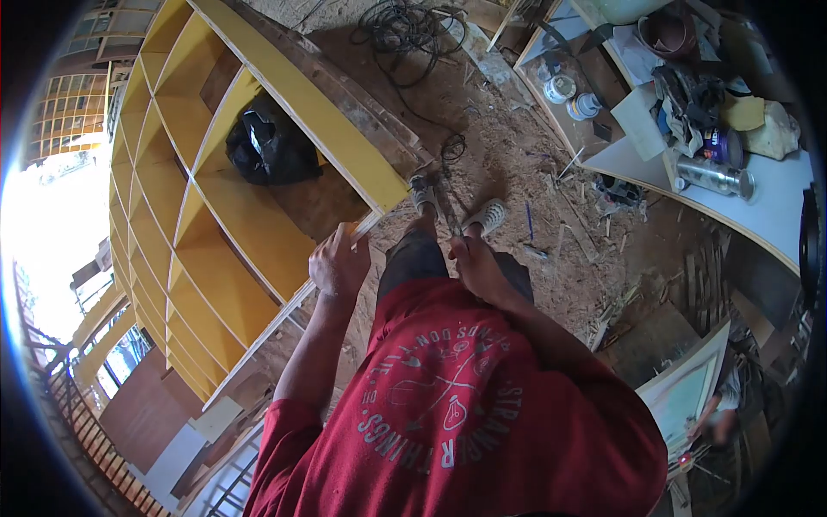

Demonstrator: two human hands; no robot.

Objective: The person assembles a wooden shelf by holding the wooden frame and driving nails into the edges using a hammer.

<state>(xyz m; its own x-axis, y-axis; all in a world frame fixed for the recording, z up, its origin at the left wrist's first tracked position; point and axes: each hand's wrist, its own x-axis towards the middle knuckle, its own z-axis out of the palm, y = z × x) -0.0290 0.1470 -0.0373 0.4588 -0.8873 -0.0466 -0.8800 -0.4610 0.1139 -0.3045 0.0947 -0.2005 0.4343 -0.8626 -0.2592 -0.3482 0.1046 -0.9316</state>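
My left hand (339,265) is at the near edge of a yellow ribbed wooden frame (284,267), its fingers curled over the pale edge strip close to the frame's corner. Held low in front of my shorts, my right hand (474,263) is closed around the end of a thin dark tool or bar (450,207), which points down toward my shoes. What exactly this item is cannot be made out. A black plastic bag (274,146) lies inside one of the frame's compartments.
Coiled black cable (405,39) lies on the sawdust-covered floor (517,172). At the right stands a white-topped bench (775,194) with cans, rags and a metal flask (715,177). Another person's arm (719,405) shows at the lower right beside a pale panel (689,388).
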